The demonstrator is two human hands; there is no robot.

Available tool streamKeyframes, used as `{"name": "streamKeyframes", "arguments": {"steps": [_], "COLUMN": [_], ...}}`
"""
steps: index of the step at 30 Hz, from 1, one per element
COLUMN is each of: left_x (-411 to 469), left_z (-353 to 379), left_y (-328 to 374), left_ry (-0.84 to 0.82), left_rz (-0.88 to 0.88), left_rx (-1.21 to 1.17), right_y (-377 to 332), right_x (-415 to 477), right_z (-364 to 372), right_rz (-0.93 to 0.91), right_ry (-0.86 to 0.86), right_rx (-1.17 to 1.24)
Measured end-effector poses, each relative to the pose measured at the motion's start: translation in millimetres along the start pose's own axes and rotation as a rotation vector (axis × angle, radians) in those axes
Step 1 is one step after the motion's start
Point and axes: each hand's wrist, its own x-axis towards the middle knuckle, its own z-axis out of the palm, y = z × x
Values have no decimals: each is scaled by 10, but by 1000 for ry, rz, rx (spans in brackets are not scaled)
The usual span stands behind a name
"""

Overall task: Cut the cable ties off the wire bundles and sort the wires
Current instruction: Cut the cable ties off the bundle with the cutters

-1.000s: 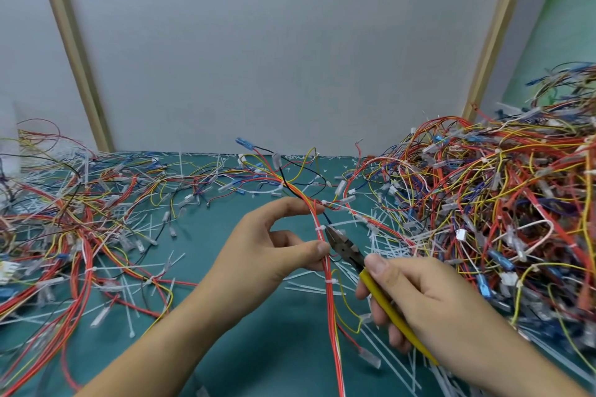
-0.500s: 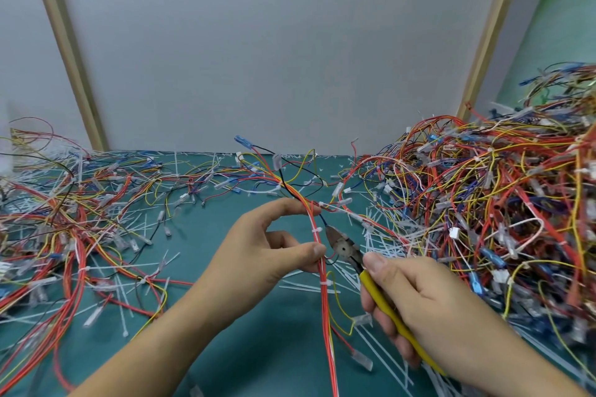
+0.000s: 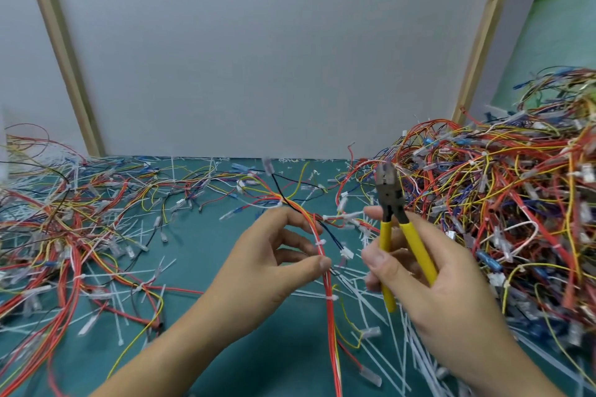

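My left hand (image 3: 274,264) pinches a thin bundle of red and orange wires (image 3: 329,293) between thumb and forefinger, just below a white cable tie (image 3: 320,242). A second white tie (image 3: 332,297) circles the same bundle lower down. The bundle runs from the table's back, over my fingers and down to the bottom edge. My right hand (image 3: 429,287) grips yellow-handled cutting pliers (image 3: 395,229) upright, jaws pointing up and away from the bundle, a hand's width to its right.
A high tangle of tied wire bundles (image 3: 503,209) fills the right side. Looser wires (image 3: 58,229) spread over the left of the green mat (image 3: 206,255). Cut white tie scraps (image 3: 380,309) litter the middle and bottom right. A grey wall panel stands behind.
My right hand has pulled the pliers away from the bundle and swung them upright, jaws now up near the right pile. My left hand keeps its pinch on the wires.
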Motion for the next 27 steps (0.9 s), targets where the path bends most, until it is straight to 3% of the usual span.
{"name": "streamKeyframes", "arguments": {"steps": [5, 15, 17, 19, 23, 27], "left_x": [-40, -94, -135, -163, -175, -149], "left_z": [128, 160, 146, 128, 110, 83], "left_y": [-43, -14, 17, 89, 221, 258], "left_ry": [-109, -96, -17, 133, 343, 273], "left_rz": [242, 293, 332, 514, 866, 758], "left_rx": [139, 285, 544, 777, 740, 776], "right_y": [62, 199, 217, 226, 204, 163], "right_x": [34, 89, 105, 122, 129, 73], "right_z": [38, -22, -23, -29, -12, 60], "right_rz": [-5, 61, 102, 118, 30, -106], "right_ry": [16, 65, 94, 127, 127, 28], "right_rx": [-77, -198, -155, -132, -106, -129]}}
